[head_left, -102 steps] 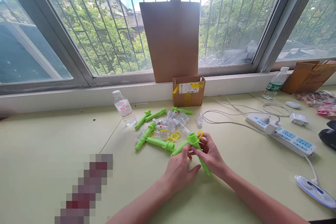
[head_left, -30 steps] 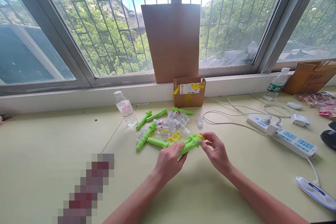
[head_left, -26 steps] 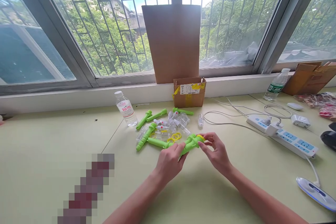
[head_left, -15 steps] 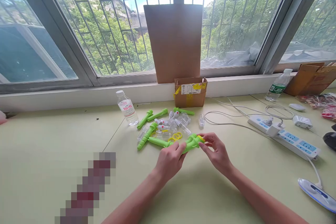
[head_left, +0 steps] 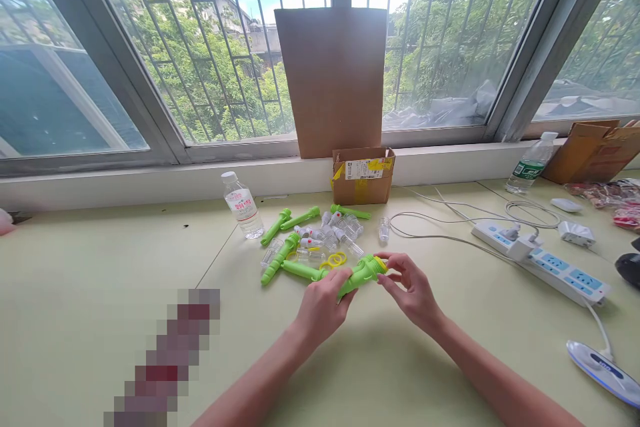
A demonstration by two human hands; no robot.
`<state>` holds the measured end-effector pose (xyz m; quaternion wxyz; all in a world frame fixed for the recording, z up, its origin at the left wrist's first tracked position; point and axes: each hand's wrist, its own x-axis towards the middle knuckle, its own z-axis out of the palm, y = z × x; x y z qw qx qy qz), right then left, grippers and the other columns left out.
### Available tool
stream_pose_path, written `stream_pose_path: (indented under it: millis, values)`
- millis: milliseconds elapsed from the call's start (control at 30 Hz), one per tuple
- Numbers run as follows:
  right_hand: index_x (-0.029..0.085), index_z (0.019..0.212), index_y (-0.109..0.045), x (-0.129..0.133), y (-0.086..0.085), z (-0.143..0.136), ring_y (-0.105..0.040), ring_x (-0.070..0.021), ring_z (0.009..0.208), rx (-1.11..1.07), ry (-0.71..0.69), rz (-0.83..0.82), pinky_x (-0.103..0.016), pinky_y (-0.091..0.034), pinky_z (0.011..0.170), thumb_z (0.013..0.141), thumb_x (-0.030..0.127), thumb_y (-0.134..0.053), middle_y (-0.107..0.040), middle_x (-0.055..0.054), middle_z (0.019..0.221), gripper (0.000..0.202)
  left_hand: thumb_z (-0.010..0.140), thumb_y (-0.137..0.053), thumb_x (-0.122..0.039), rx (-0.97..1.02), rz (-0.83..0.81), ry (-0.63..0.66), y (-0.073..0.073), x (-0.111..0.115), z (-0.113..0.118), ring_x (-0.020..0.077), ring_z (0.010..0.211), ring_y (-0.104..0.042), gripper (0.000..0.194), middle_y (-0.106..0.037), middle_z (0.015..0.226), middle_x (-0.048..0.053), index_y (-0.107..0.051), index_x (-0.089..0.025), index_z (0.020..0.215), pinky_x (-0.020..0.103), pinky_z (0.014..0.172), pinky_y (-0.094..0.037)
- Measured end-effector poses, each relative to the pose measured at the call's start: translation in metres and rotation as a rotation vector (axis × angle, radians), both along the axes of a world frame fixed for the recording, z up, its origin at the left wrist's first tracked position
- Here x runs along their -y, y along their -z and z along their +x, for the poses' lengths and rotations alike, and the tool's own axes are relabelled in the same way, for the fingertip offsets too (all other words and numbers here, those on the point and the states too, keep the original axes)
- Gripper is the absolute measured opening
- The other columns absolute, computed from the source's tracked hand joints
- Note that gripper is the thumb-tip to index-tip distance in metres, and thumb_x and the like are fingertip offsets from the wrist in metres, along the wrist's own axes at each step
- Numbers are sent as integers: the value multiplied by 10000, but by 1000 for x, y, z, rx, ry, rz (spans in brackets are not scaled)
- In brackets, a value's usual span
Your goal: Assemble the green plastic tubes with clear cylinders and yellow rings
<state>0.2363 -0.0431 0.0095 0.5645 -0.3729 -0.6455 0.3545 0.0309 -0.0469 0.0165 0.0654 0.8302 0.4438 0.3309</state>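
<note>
A: What've you got going on there?

B: Pale yellow-green, flat-topped table (head_left: pixel 125 247), with my left hand (head_left: pixel 323 307) and right hand (head_left: pixel 413 290) out over the middle.

A: Holding anything?

B: Yeah, left fingers are clamped round a bright green, threaded plastic tube (head_left: pixel 360 276), slanting between my hands. Right thumb and fingertips are pinched on a thin, round yellow plastic ring (head_left: pixel 383 263) at its threaded end.
</note>
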Motion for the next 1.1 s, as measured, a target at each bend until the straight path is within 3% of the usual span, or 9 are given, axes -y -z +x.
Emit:
stream_pose_path:
  millis: [167,333,533,833,1100]
  values:
    - [245,926,-469,1,-4,3,-624,-214,997,62,-33,28,-367,-590,738,851,268,-588,-571,-84,1185,143,845,-560,-243,140,-143,28,-10,5,2,156,759,-626,161,-680,888,24,-591,-229,1002,239,656,-483]
    - [267,992,-411,2,-2,1,-587,-218,1096,66,-140,23,-380,-607,774,793,245,-650,-518,-68,1249,312,867,-541,-265,176,-250,24,-15,8,3,130,687,-570,136,-647,785,-6,-604,-226,981,219,620,-444]
    - [237,873,-429,0,4,-3,-652,-189,947,31,-18,36,-392,-621,767,799,263,-667,-573,-54,1150,250,858,-553,-276,175,-245,29,-11,9,5,137,695,-570,143,-658,818,11,-608,-224,980,224,631,-434]
    - [224,822,-478,2,3,-1,-654,-202,952,9,-17,49,-393,-628,758,796,278,-679,-594,-61,1142,209,866,-536,-327,178,-247,18,-4,10,7,122,582,-510,195,-627,724,8,-615,-220,1009,209,545,-403]
    - [239,877,-443,-1,2,-1,-651,-196,940,44,-24,69,-399,-626,751,762,279,-715,-570,-64,1169,298,859,-543,-348,328,-343,45,-8,13,10,108,581,-477,230,-609,702,7,-645,-191,994,192,510,-384]
